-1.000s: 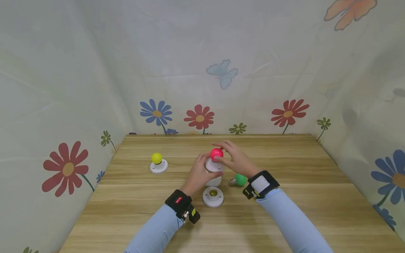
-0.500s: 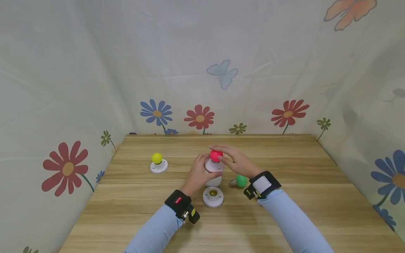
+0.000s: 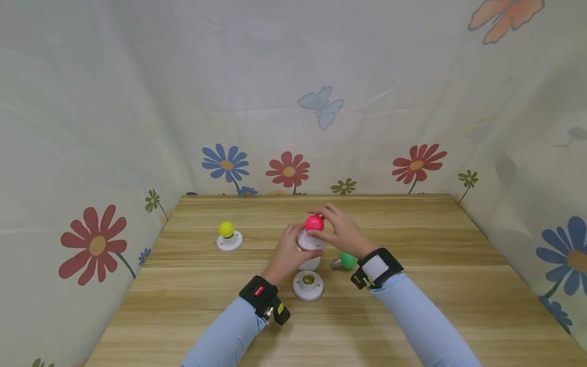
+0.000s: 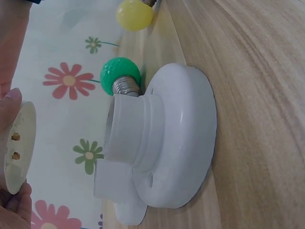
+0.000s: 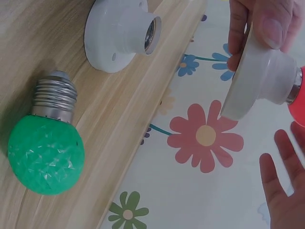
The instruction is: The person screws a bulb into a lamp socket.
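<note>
My left hand (image 3: 288, 253) grips a white lamp holder (image 5: 257, 81) by its round base, raised above the table. A red light bulb (image 3: 314, 223) sits in its socket, with part of the metal cap showing in the right wrist view. The thumb and fingers of my right hand (image 3: 345, 233) are around that bulb. Below the hands, a white lamp holder with nothing in its socket (image 3: 308, 286) stands on the table. Another white holder (image 3: 310, 263) stands just behind it, partly hidden by my left hand. The held holder's underside shows in the left wrist view.
A green bulb (image 3: 347, 260) lies on its side by my right wrist. A yellow bulb (image 3: 227, 229) stands in a holder at the back left. The left wrist view shows another yellow bulb (image 4: 135, 14) on the table. A flowered curtain (image 3: 357, 137) surrounds the wooden table (image 3: 192, 285).
The fingers of my right hand have shifted around the red bulb, first sliding forward over it, then back. My left hand and the lamp holder stay in place.
</note>
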`<state>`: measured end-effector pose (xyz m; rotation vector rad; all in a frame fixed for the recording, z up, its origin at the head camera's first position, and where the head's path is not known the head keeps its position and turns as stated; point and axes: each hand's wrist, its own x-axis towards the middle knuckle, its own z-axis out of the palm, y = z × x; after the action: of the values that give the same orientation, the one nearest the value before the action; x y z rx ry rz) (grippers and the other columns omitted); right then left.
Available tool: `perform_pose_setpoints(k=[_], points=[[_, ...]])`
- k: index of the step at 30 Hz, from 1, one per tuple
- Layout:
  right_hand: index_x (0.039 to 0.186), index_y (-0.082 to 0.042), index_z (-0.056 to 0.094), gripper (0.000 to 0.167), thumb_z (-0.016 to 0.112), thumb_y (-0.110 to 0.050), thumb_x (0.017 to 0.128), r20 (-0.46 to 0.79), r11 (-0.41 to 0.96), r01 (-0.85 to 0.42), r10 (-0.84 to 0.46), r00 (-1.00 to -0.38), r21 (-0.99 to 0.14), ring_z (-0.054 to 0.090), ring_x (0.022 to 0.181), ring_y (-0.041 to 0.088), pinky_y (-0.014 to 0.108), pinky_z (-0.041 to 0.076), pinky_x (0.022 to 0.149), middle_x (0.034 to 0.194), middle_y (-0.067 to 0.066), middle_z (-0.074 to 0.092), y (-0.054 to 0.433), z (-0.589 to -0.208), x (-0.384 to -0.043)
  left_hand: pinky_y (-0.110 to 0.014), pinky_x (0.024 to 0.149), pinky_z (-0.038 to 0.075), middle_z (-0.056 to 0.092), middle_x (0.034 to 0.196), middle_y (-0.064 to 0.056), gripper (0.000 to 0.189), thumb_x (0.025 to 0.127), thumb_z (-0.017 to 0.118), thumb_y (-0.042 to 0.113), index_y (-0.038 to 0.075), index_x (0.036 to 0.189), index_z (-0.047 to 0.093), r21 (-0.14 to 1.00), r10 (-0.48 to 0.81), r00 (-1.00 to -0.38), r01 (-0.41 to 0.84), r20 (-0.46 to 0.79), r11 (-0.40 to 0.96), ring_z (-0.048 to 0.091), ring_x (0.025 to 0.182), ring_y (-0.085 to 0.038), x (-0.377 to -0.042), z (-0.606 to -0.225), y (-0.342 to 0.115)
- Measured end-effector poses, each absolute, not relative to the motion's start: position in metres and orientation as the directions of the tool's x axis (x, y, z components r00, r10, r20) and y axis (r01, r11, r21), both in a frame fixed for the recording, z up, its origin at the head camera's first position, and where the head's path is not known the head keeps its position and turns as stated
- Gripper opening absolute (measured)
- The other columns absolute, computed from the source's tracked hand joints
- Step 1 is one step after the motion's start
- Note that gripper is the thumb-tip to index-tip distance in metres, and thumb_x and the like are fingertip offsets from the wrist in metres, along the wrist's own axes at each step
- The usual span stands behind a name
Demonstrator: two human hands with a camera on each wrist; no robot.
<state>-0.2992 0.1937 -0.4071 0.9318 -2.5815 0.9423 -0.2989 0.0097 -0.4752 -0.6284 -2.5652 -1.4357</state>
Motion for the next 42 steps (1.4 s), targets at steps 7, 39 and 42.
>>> perform_pose_setpoints(k=[7,39,42], points=[[0.145,-0.021,0.045,0.047,0.054,-0.020,0.098,0.419,0.452,-0.710,-0.586,-0.693,-0.541,0.036,0.140,0.026,0.059,0.030,0.111,0.151,0.003,0.042,0.2007,-0.4063,-0.2985,-0.040,0.096,0.049,0.052,0.130,-0.005,0.077,0.075,0.082,0.042,0.012,0.138,0.049,0.790,0.286,-0.907,0.412,0.309,0.454,0.051,0.117,-0.022,-0.2993,-0.4732,0.0091],[0.141,-0.021,0.050,0.046,0.059,-0.028,0.097,0.360,0.481,-0.686,-0.605,-0.710,-0.546,0.041,0.137,0.027,0.055,0.036,0.109,0.145,0.004,0.049,0.2002,-0.4059,-0.2993,-0.039,0.095,0.050,0.051,0.132,-0.005,0.075,0.075,0.082,0.041,0.012,0.137,0.049,0.781,0.290,-0.911,0.403,0.293,0.477,0.051,0.117,-0.022,-0.2966,-0.4716,0.0092],[0.139,-0.022,0.053,0.045,0.062,-0.030,0.095,0.359,0.508,-0.665,-0.575,-0.735,-0.547,0.047,0.132,0.025,0.053,0.041,0.106,0.139,0.003,0.054,0.1986,-0.4054,-0.2980,-0.038,0.094,0.051,0.051,0.131,-0.004,0.075,0.075,0.082,0.042,0.013,0.136,0.050,0.783,0.292,-0.912,0.400,0.288,0.476,0.051,0.116,-0.021,-0.2961,-0.4719,0.0094]])
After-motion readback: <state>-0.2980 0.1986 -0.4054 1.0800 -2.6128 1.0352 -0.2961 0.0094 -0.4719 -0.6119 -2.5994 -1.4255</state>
